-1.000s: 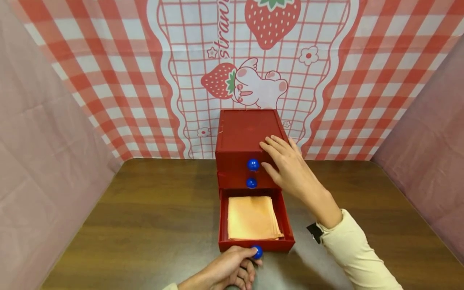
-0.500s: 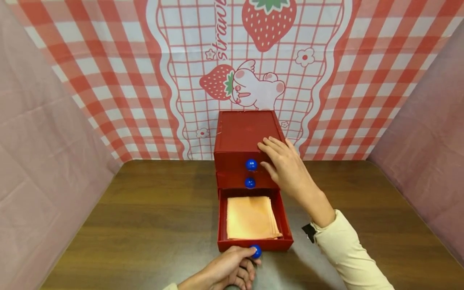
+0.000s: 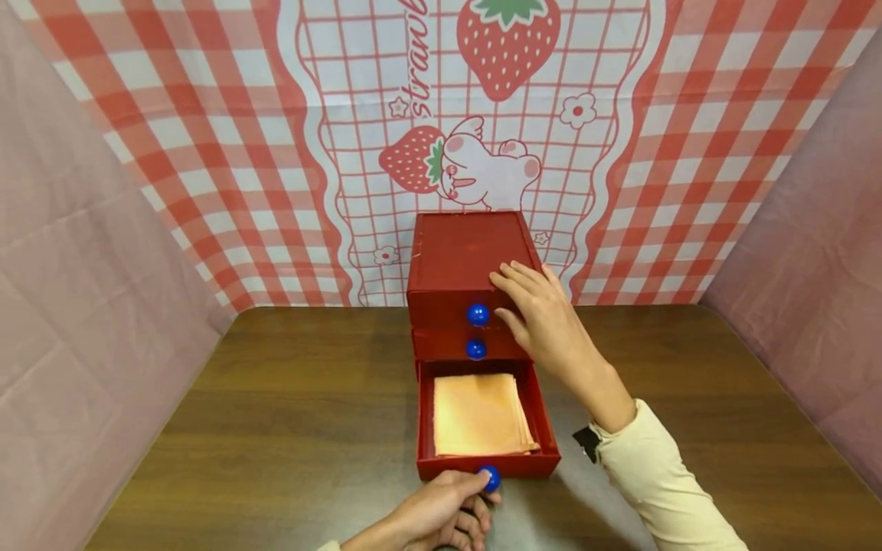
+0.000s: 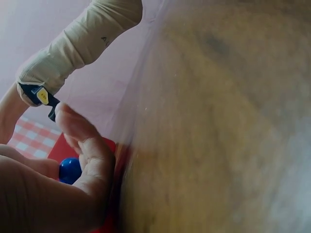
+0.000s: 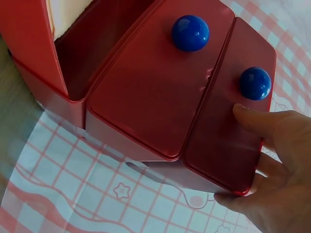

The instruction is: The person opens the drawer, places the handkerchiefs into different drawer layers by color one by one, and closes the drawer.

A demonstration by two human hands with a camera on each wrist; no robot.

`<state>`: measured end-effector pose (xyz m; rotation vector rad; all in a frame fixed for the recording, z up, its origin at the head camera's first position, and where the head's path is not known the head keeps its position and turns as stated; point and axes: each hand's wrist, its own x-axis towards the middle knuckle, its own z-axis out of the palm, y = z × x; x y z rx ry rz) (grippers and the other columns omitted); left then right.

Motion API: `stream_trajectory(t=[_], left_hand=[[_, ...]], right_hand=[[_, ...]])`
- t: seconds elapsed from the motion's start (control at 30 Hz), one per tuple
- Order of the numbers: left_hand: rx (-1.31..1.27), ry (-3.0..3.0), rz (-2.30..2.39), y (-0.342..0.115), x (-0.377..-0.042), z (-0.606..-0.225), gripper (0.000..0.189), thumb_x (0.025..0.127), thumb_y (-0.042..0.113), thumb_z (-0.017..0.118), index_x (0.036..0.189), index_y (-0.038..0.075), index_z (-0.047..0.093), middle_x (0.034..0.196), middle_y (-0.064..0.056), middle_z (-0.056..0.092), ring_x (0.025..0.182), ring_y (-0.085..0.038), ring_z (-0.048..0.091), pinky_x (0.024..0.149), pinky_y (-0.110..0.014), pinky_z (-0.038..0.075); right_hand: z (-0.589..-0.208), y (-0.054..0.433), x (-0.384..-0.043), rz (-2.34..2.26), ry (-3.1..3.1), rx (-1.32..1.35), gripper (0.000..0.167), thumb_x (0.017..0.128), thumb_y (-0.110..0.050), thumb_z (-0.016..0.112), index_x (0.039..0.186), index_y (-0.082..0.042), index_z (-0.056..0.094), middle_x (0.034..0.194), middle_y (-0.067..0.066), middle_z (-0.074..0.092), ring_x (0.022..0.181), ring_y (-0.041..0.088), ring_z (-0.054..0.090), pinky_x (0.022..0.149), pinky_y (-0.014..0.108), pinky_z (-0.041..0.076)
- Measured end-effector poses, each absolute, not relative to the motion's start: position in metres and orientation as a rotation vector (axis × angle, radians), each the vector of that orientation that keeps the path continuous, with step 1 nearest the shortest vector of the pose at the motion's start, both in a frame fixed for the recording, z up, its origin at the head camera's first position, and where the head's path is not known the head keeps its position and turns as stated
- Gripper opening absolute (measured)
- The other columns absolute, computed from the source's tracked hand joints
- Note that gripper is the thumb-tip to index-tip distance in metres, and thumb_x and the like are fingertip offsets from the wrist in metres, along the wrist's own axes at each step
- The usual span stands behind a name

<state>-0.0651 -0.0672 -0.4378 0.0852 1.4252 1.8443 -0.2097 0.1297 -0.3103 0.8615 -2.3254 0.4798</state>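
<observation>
A red box of stacked drawers (image 3: pixel 462 249) stands at the back of the table, with round blue knobs on its fronts. Its bottom drawer (image 3: pixel 441 465) is pulled out, and a folded pale-orange cloth (image 3: pixel 478 413) lies flat inside. My left hand (image 3: pixel 448 509) pinches the bottom drawer's blue knob (image 3: pixel 491 480) between thumb and fingers. On the box's upper right corner rests my right hand (image 3: pixel 551 325), fingers extended over the top. In the right wrist view its thumb (image 5: pixel 252 119) touches the top drawer's front beside the upper knob (image 5: pixel 255 83).
Brown wooden table (image 3: pixel 296 413) surrounds the box. Behind hangs a red-and-white checked cloth (image 3: pixel 262 153) with strawberry prints, and pink cloth (image 3: pixel 89 268) walls in the sides. The middle drawer, with its own blue knob (image 3: pixel 476 350), sits pushed in.
The view shifts slightly. Both hands keep their places on the knob and the box corner, and the bottom drawer stays pulled out about as far.
</observation>
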Motion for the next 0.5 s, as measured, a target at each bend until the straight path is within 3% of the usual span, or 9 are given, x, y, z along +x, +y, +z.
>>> stream_trajectory(t=[0.5], left_hand=[[0.033, 1.465, 1.928, -0.0614, -0.0625, -0.4336, 0.04, 0.107, 0.036, 0.043, 0.109, 0.0, 0.06, 0.065, 0.003, 0.054, 0.049, -0.007, 0.053, 0.045, -0.017, 0.044]], right_hand=[[-0.3108, 0.1299, -0.2112, 0.509, -2.34, 0.846, 0.048, 0.087, -0.007, 0.076, 0.132, 0.0, 0.062, 0.137, 0.021, 0.057, 0.135, 0.037, 0.046, 0.116, 0.062, 0.02]])
